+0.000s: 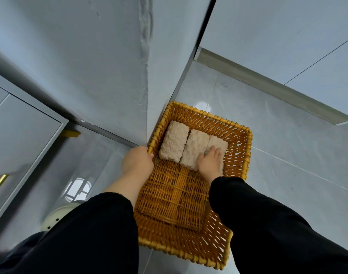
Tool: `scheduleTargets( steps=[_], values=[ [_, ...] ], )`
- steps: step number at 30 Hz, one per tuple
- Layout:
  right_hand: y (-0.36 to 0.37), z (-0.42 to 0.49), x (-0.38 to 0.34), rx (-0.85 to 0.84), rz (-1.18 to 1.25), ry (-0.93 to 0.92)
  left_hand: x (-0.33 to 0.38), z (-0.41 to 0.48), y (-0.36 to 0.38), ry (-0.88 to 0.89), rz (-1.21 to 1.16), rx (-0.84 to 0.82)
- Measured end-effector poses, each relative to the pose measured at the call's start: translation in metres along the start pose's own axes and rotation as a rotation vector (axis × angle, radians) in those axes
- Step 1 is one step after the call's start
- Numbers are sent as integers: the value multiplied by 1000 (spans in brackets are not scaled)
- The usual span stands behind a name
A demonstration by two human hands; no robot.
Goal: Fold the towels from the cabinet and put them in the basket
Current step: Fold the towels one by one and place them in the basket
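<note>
A yellow wicker basket (pixel 242 155) stands on the grey tiled floor against a wall corner. Three folded beige towels lie side by side at its far end: the left towel (pixel 174 140), the middle towel (pixel 194 149) and the right towel (pixel 218 143). My left hand (pixel 136 161) grips the basket's left rim. My right hand (pixel 209 161) lies flat with straight fingers on the right towel, covering its near part. Both arms wear black sleeves.
A white wall corner (pixel 145 76) rises just left of the basket. A grey cabinet door (pixel 20 131) with a gold handle stands at the left. A metal skirting strip (pixel 268 84) runs along the right wall. A pale round object (pixel 56 218) sits near my left sleeve.
</note>
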State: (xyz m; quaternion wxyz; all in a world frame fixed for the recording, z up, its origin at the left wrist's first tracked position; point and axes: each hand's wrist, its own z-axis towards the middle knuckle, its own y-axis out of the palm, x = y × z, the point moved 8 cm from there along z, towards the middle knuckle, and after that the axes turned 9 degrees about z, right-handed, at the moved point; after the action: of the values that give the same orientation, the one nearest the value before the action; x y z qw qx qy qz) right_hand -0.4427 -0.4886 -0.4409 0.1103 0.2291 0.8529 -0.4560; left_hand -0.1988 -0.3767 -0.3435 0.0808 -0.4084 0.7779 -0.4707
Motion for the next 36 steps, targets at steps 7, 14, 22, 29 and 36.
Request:
scheduleTargets(
  steps=[7,14,22,29,36],
  values=[
    [-17,-15,-21,119,-116,-108,2,-2,-11,-2,-81,69],
    [8,-45,-62,8,-10,-202,11,-10,-7,61,-77,-100],
    [-31,-75,-105,23,98,-359,23,-40,-37,98,-135,-68],
    [-130,-149,-157,179,292,-622,77,-105,-116,338,-247,138],
    [-222,-273,-226,366,502,-1020,73,-188,-219,502,-157,450]
  ],
)
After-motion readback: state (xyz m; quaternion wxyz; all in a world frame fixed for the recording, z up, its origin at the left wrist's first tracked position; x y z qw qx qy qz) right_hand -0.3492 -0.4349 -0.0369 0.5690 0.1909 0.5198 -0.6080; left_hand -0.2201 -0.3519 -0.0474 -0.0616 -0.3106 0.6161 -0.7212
